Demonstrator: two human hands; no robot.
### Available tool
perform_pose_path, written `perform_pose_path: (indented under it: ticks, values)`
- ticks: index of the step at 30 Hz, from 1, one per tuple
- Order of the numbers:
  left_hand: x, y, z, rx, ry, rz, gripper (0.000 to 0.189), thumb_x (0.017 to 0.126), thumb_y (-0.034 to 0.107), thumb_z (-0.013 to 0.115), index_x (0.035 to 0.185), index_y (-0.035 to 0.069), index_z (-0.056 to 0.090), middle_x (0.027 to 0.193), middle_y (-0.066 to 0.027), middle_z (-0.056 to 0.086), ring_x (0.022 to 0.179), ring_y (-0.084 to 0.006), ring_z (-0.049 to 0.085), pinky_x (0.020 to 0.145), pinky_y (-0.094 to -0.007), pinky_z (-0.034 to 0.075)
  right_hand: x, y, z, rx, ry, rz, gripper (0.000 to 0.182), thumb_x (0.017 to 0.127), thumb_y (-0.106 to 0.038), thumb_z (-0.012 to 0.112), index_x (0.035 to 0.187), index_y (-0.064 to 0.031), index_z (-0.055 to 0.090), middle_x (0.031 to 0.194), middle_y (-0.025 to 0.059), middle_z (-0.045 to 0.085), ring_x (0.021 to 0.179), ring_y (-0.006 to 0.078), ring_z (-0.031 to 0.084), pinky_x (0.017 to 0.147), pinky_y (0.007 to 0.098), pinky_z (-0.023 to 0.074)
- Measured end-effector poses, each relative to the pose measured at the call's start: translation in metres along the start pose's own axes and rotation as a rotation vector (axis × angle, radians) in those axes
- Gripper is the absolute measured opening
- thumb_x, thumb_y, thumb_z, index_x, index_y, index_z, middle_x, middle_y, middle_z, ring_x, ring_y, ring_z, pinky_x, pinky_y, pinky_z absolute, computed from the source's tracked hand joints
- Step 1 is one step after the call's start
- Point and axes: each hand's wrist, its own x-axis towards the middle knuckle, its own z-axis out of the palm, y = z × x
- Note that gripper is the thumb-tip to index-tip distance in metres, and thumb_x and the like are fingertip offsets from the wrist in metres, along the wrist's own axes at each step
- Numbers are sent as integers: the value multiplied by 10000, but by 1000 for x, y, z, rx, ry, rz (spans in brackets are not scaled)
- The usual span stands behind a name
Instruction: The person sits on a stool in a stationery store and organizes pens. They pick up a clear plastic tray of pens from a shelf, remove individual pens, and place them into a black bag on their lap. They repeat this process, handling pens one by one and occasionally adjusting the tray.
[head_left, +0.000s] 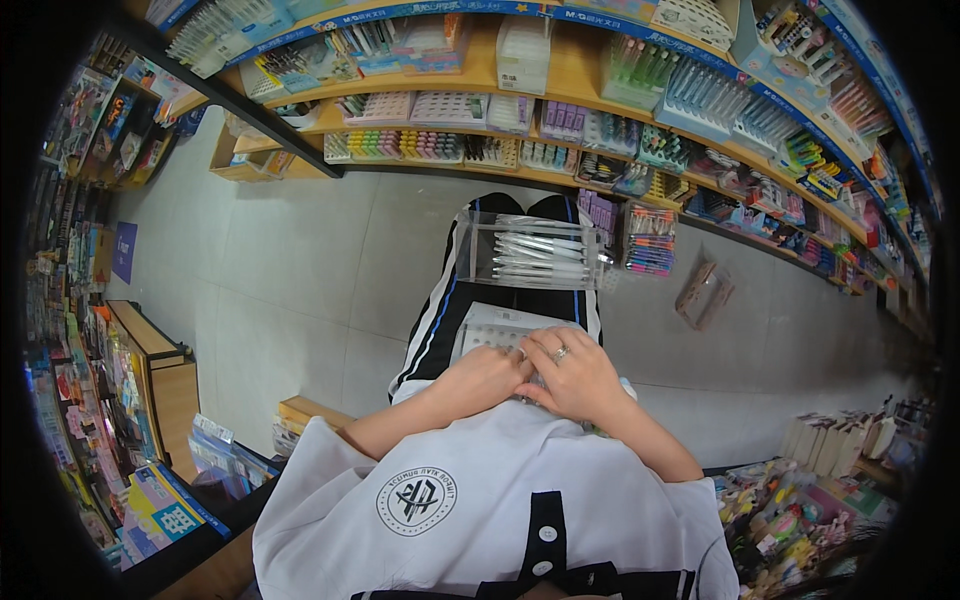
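Observation:
A white display box with rows of round holes (487, 337) lies on my lap, in front of my shirt. My left hand (484, 375) is bent over its near part, with the fingertips hidden. Against it, from the other side, comes my right hand (574, 371), wearing a ring, its fingers curled over the same spot. Whether something small is between the hands cannot be seen. Farther out, across my knees, rests a clear plastic box (469, 255) with several white pens (540, 255) lying sideways in it.
Beyond my knees stand a container of colourful pens (651, 240) and some purple packs (598, 214). An open clear-and-pink box (705, 292) lies on the grey tile floor (285, 262). Curved-looking shelves (577, 79) of stationery run across the front. A wooden cabinet (157, 375) stands left, plush toys (787, 517) right.

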Motion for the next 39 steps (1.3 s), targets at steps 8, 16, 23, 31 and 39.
perform_pose_path:
  ticks: [8, 16, 23, 31, 39]
  values:
    - [-1, 0, -9, -100, 311, 134, 223, 725, 187, 660, 830, 15, 563, 680, -81, 557, 577, -236, 588, 486, -327, 464, 2, 10, -7, 11, -101, -21, 583, 661, -475, 689, 1037, -44, 583, 1026, 99, 567, 937, 265, 531, 822, 384, 426]
    - [0, 12, -44, -273, 655, 184, 281, 671, 182, 719, 887, 32, 620, 702, -64, 578, 565, -216, 559, 501, -284, 451, 0, 14, 1, 205, 222, -154, 319, 610, -183, 709, 882, -42, 620, 803, 62, 599, 773, 260, 560, 743, 365, 451]
    - [-11, -31, -73, -375, 920, 6, 424, 640, 313, 769, 927, 24, 651, 923, -62, 672, 972, -262, 556, 860, -360, 419, -13, 22, 4, 606, 277, 136, 164, 764, -166, 623, 802, -17, 565, 729, 88, 584, 693, 235, 568, 674, 333, 460]
    - [0, -133, -17, -638, 509, -421, 1001, 519, 244, 804, 1366, 73, 299, 1406, -140, 334, 1300, -339, 254, 1086, -434, 210, -23, 41, 5, 1209, 615, 473, 300, 970, -275, 404, 883, -12, 518, 738, 75, 568, 697, 145, 568, 679, 273, 445]
    - [38, -163, 27, -713, 452, -372, 982, 457, 211, 818, 1310, 55, 357, 1301, -127, 423, 1246, -309, 329, 1055, -388, 243, -31, 50, -1, 1344, 838, 624, 240, 972, -231, 408, 944, -9, 495, 697, 33, 473, 663, 110, 437, 674, 263, 382]
